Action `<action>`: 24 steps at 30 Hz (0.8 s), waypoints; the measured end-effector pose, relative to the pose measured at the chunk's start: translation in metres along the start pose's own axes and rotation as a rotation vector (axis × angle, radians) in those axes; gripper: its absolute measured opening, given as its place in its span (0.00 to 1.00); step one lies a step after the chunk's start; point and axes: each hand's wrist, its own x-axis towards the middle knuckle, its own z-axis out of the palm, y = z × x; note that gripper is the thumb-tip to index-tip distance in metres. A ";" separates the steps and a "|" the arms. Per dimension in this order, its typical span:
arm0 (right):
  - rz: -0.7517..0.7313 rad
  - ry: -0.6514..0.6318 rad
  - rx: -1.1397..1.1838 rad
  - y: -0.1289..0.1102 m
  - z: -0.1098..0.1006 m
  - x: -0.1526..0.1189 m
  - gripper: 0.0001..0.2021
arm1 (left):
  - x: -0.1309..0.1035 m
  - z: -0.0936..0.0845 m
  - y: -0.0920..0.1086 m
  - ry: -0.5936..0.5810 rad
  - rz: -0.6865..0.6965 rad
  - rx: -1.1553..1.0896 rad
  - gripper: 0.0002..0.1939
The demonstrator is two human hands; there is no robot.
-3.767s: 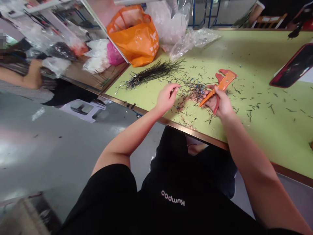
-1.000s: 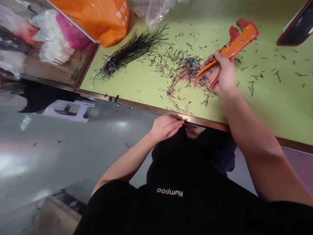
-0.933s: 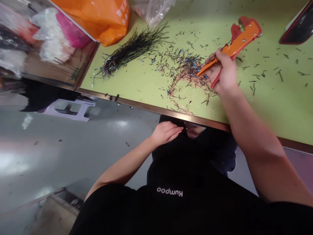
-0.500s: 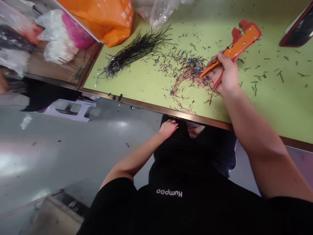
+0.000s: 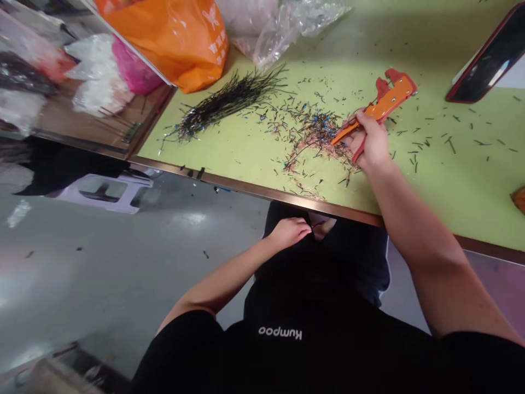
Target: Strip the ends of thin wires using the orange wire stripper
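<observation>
My right hand [image 5: 374,143] is wrapped round the handles of an orange and red wire stripper [image 5: 388,104], its jaws pointing away from me toward the back right. Hand and tool rest on the green table over a heap of black wire offcuts, blue bits and copper strands [image 5: 318,131]. My left hand [image 5: 290,232] is below the table edge, over my lap, with its fingers curled together. Whatever its fingertips may hold is too small to make out. Left of the heap lies a bundle of thin black wires [image 5: 229,101], their ends fanned out.
An orange bag [image 5: 184,49] and clear plastic bags [image 5: 283,33] stand at the back left. A phone [image 5: 488,60] leans at the back right. Offcuts lie scattered across the table [image 5: 229,158]. A pale plastic stool [image 5: 106,191] stands on the floor at left.
My left hand has moved right and toward my body, over my lap. My right hand keeps the wire stripper over the heap; the view has shifted slightly.
</observation>
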 end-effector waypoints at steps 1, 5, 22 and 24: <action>-0.002 -0.011 0.008 0.000 0.000 -0.001 0.13 | 0.000 -0.011 0.005 0.052 0.040 -0.038 0.14; -0.023 0.013 -0.009 0.002 0.003 0.000 0.16 | 0.022 -0.071 0.011 0.612 0.148 -0.175 0.18; 0.053 0.069 -0.025 -0.004 0.014 -0.006 0.37 | 0.081 0.089 0.075 0.118 0.051 -0.287 0.32; 0.060 0.040 -0.011 -0.002 0.014 -0.007 0.35 | 0.091 0.098 0.073 0.122 0.051 -0.313 0.26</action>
